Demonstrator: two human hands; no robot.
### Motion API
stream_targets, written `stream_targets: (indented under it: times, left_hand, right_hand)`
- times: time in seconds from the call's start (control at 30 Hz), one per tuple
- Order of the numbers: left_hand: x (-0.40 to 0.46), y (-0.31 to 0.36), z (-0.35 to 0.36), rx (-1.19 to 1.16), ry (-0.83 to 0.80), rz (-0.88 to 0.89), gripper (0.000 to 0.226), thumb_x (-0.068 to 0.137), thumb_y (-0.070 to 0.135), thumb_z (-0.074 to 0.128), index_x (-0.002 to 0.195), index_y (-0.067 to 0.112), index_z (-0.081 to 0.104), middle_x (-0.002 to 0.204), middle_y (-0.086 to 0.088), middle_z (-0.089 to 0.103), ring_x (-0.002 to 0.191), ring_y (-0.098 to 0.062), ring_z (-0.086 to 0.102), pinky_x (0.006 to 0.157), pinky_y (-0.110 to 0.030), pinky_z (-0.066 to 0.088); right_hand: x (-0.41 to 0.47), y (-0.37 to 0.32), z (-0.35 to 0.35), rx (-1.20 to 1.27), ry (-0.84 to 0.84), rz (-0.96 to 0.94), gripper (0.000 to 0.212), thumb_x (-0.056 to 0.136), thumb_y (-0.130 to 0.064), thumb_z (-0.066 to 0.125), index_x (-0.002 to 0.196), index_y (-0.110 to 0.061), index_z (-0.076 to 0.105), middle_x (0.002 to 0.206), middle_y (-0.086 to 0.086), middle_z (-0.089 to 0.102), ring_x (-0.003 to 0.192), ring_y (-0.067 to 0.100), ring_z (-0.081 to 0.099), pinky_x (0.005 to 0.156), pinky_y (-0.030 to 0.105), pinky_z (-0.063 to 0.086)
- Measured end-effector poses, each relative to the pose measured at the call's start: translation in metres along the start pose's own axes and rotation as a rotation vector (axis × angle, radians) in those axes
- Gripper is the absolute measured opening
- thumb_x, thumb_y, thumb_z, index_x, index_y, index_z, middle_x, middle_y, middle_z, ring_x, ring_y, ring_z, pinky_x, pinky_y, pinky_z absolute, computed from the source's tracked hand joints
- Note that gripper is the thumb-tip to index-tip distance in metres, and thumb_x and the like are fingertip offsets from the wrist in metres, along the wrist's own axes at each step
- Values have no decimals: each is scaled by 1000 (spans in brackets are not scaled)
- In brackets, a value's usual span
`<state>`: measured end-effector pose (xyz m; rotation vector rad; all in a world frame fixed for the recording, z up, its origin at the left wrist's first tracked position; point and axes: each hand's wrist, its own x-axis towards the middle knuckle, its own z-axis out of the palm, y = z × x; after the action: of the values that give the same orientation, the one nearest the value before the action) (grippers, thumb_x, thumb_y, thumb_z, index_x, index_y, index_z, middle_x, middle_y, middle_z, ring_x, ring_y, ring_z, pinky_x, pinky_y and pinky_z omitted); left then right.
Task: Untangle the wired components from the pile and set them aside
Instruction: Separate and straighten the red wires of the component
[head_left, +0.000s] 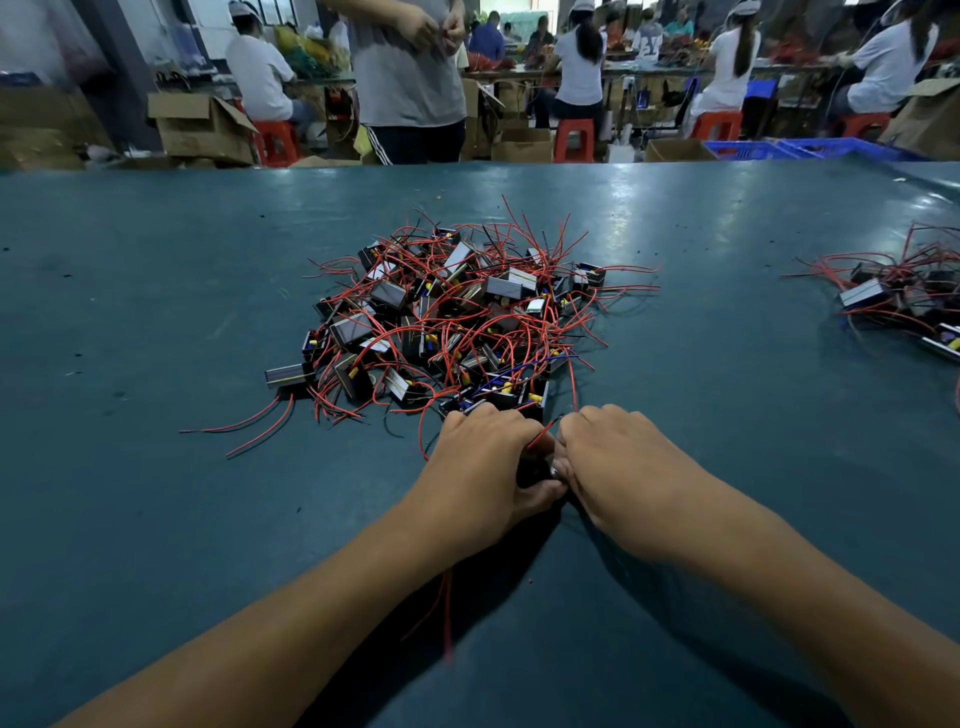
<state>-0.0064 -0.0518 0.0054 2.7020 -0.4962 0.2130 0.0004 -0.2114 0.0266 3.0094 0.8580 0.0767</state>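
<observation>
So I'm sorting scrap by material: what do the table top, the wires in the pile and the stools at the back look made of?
Table top: teal vinyl or rubber sheet, probably; soft sheen, scuffs. Wires: red plastic insulation, glossy, bending freely; the core is hidden. Stools: moulded red plastic, by their look.

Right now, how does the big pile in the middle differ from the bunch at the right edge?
The big pile holds many more parts than the bunch at the right edge. The pile lies in full view, just beyond both hands; the bunch is cut off by the frame, far from them. Both are dark blocks tangled in red wires.
</observation>
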Motion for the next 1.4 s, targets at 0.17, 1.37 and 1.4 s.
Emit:
stream_targets:
  times: [0.17,1.37,1.4]
  left_hand:
    - [3,-17,-26,-435,-253,10,15,93,18,65,101,22,76,77,7,63,66,-10,52,62,-26,43]
    - [15,-10,-17,-639,-223,-238,17,90,10,71,73,8,74,67,-10,72,56,-14,62,54,-26,54]
    - [15,-10,-17,-643,-226,-224,15,89,10,72,74,9,74,70,-10,73,58,-15,64,56,-27,54]
  right_hand:
    - [-4,5,6,106,-1,-30,10,98,-13,46,101,-20,39,104,-3,38,91,15,32,82,28,42]
    - [-17,-11,19,-239,437,-328,10,84,-13,64,76,-11,60,69,6,55,59,22,50,54,34,42]
    - [-17,-10,18,-188,441,-329,15,88,-16,55,75,-11,60,70,5,56,59,22,51,54,33,43]
